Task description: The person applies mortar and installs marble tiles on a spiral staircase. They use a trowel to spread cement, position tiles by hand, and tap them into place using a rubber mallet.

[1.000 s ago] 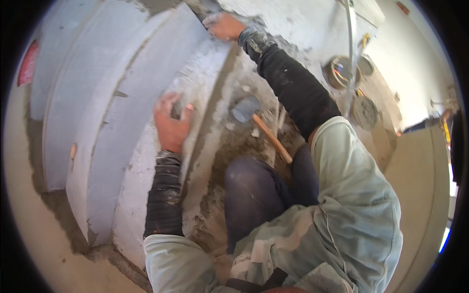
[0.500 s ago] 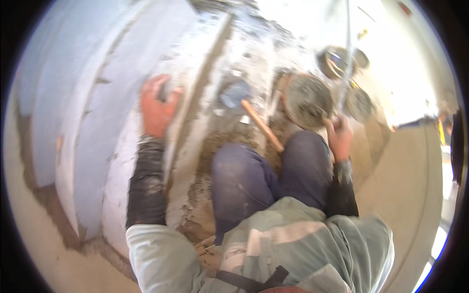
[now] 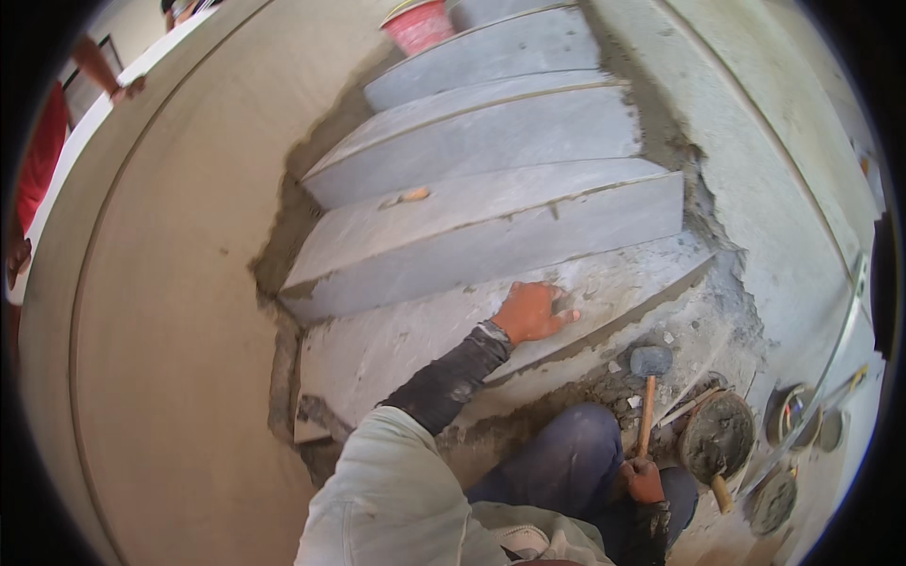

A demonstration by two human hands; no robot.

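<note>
My left hand rests on the pale grey stone tread of the lowest visible step. Its thumb and fingers are apart, with a dark patch between them that I cannot make out. Down by my knees, my right hand is closed round the lower end of the wooden handle of a rubber mallet. The mallet's grey head lies toward the rough mortar below the step's front edge. Beside it stands a bucket of wet mortar, with a wooden-handled trowel leaning at its rim.
More grey steps rise ahead; a small wooden-handled tool lies on one. A red bucket stands at the top. On the right are a long metal straightedge and further containers. Another person's hand rests on the left wall.
My view has swung left toward the stairs. My right hand has moved from near the mortar bucket's edge to the mallet's handle. The left hand is still on the tread.
</note>
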